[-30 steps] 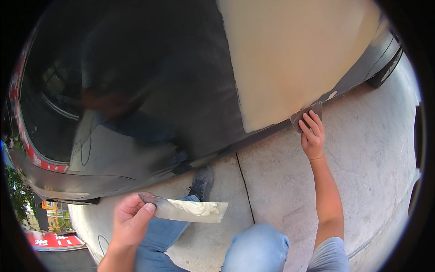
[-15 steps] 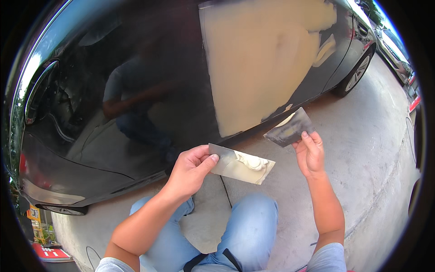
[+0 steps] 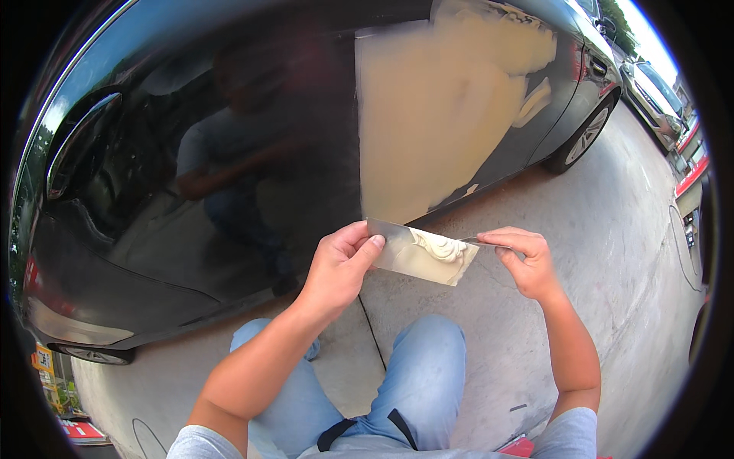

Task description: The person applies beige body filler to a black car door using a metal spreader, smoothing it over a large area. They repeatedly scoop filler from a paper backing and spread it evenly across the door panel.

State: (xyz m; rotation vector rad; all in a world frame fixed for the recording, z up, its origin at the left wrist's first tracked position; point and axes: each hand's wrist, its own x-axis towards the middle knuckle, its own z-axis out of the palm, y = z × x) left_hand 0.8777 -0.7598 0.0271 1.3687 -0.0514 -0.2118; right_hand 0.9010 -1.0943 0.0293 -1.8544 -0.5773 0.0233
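My left hand [image 3: 345,260] pinches the left end of a flat rectangular metal spreader plate [image 3: 397,256], thumb on top. A mound of cream body filler [image 3: 442,246] lies along its far right part, with a thin smear below. My right hand [image 3: 531,258] is closed on a second filler spreader [image 3: 489,244], turned nearly edge-on so only a thin line shows. Its left edge meets or overlaps the plate beside the filler; contact is hard to tell. Ahead stands a dark car [image 3: 267,153] whose side carries a broad tan filler patch [image 3: 428,122], with an uneven right edge.
Concrete floor [image 3: 573,229] stretches under and right of the car, with a dark joint line [image 3: 372,333] near my knees. The car's wheel [image 3: 587,138] is at upper right. Another car [image 3: 654,96] is parked beyond. A thin cable [image 3: 684,252] lies far right.
My right hand has brought its spreader down and left to the plate, turning it from face-on to edge-on. My left hand and plate have risen slightly rightward. The view has shifted a little.
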